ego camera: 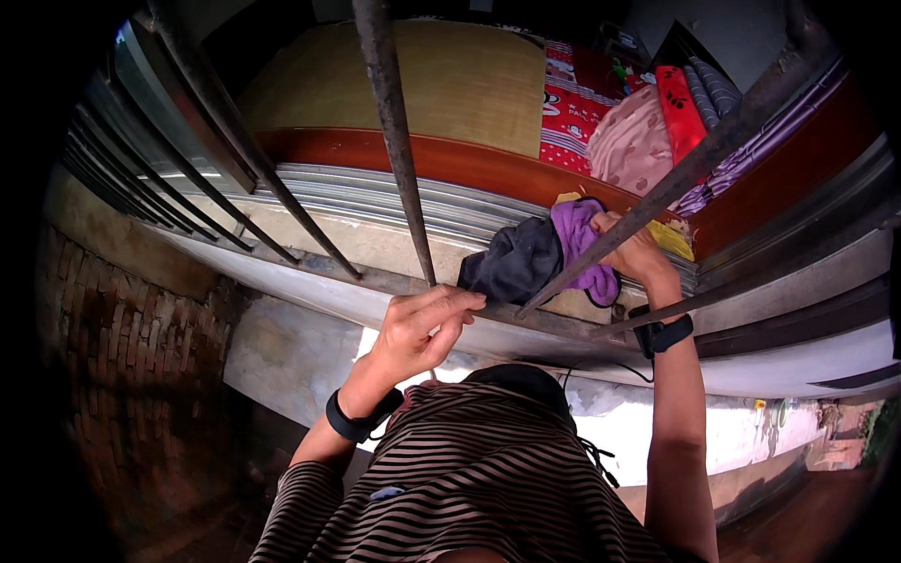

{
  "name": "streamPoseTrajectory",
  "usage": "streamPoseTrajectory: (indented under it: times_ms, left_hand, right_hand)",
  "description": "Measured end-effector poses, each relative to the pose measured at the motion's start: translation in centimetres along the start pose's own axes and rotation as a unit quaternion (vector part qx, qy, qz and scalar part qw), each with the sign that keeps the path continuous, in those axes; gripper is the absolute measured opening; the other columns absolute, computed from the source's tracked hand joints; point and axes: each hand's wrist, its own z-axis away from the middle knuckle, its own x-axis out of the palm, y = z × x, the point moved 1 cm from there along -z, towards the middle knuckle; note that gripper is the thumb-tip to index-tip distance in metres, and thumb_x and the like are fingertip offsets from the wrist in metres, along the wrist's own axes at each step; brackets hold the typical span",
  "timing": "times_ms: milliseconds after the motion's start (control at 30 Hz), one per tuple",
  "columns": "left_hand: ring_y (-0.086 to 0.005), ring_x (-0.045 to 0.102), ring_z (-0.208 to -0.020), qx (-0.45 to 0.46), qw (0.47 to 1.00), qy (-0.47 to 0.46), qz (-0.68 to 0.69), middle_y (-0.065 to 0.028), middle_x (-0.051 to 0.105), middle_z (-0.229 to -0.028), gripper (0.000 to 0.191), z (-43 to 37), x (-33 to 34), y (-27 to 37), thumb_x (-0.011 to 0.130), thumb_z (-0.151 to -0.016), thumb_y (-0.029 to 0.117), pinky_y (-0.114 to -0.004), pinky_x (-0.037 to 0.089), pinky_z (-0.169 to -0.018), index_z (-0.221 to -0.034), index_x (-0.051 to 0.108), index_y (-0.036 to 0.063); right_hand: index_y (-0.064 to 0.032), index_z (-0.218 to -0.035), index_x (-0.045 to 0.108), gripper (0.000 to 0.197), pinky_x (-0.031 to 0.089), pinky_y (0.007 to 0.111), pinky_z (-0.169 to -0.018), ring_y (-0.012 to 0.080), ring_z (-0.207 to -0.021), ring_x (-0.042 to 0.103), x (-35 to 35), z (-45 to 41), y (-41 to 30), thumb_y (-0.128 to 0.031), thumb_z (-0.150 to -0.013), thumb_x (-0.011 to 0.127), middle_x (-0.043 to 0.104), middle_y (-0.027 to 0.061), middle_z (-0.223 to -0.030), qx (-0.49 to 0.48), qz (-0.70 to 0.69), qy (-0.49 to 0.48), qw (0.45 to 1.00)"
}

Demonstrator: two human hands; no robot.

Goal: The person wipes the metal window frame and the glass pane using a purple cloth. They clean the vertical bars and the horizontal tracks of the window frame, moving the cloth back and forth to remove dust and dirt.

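Observation:
On the window sill behind the metal bars lies a crumpled cloth, part dark grey [517,260] and part purple [578,232]. My right hand [633,250] reaches between the bars and grips the purple part. My left hand [429,327] is outside the bars, just below the foot of one upright bar [398,134] and near the grey end of the cloth. Its thumb and fingertips are bent close together, and whether something thin is between them cannot be told. Yellow material [669,239] shows behind my right hand on the sill.
Rusty metal bars [260,169] cross the window opening. Inside are an aluminium sliding track [366,193], a wooden edge [422,144], a bed mat [464,84], and folded pink bedding [633,141]. A brick wall [141,317] stands at the left.

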Motion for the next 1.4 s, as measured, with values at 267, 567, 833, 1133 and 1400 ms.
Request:
streamPoseTrajectory:
  times_ms: [267, 567, 833, 1133, 1400]
  left_hand:
    - [-0.0175, 0.063, -0.055, 0.053, 0.973, 0.224, -0.021, -0.0135, 0.063, -0.074, 0.026, -0.3, -3.6, -0.7, 0.043, -0.067, -0.018, -0.023, 0.049, -0.049, -0.084, 0.06, -0.0078]
    - [-0.0158, 0.061, -0.054, -0.008, 0.96, 0.278, -0.016, -0.013, 0.062, -0.072, 0.026, 1.2, -4.9, -1.7, 0.041, -0.071, -0.018, -0.023, 0.046, -0.047, -0.086, 0.06, -0.0083]
    - [-0.0164, 0.061, -0.058, 0.015, 0.96, 0.276, -0.035, -0.0137, 0.062, -0.075, 0.024, -0.7, -5.4, -0.6, 0.041, -0.077, -0.017, -0.023, 0.047, -0.052, -0.089, 0.06, -0.0079]
    - [-0.0149, 0.059, -0.063, 0.108, 0.922, 0.358, -0.1, -0.015, 0.062, -0.082, 0.024, -0.4, -10.4, -1.3, 0.037, -0.087, -0.009, -0.022, 0.048, -0.057, -0.1, 0.057, -0.0075]
    - [-0.0115, 0.055, -0.069, 0.087, 0.889, 0.448, 0.025, -0.0116, 0.059, -0.095, 0.028, -2.5, -15.5, -4.4, 0.033, -0.097, 0.009, -0.02, 0.046, -0.06, -0.118, 0.047, -0.0031]
  right_hand:
    - [0.0056, -0.111, 0.053, 0.048, 0.042, 0.04, -0.088, 0.0395, -0.1, 0.054, 0.2, -1.8, -1.8, -0.003, -0.065, 0.066, 0.058, 0.022, -0.105, -0.024, -0.039, -0.043, 0.998]
    - [0.0001, -0.122, 0.049, 0.05, 0.045, 0.034, -0.086, 0.0319, -0.102, 0.057, 0.3, -4.6, -2.7, -0.007, -0.075, 0.062, 0.057, 0.0246, -0.109, -0.089, -0.149, -0.111, 0.979]
    - [-0.0038, -0.135, 0.035, 0.054, 0.036, 0.031, -0.098, 0.0209, -0.119, 0.045, 1.6, -4.5, -2.5, -0.002, -0.084, 0.051, 0.049, 0.0122, -0.127, -0.084, -0.376, -0.145, 0.911]
    - [-0.0015, -0.108, 0.057, 0.021, 0.04, 0.017, -0.06, 0.0079, -0.077, 0.056, -0.8, 9.0, -2.7, -0.01, -0.09, 0.055, 0.062, 0.0069, -0.095, 0.245, -0.485, 0.363, 0.757]
    - [0.0, -0.103, 0.049, 0.012, 0.045, 0.022, -0.074, 0.0127, -0.085, 0.054, 0.2, 9.6, -14.8, -0.002, -0.091, 0.048, 0.053, 0.0091, -0.105, 0.193, -0.126, 0.687, 0.689]
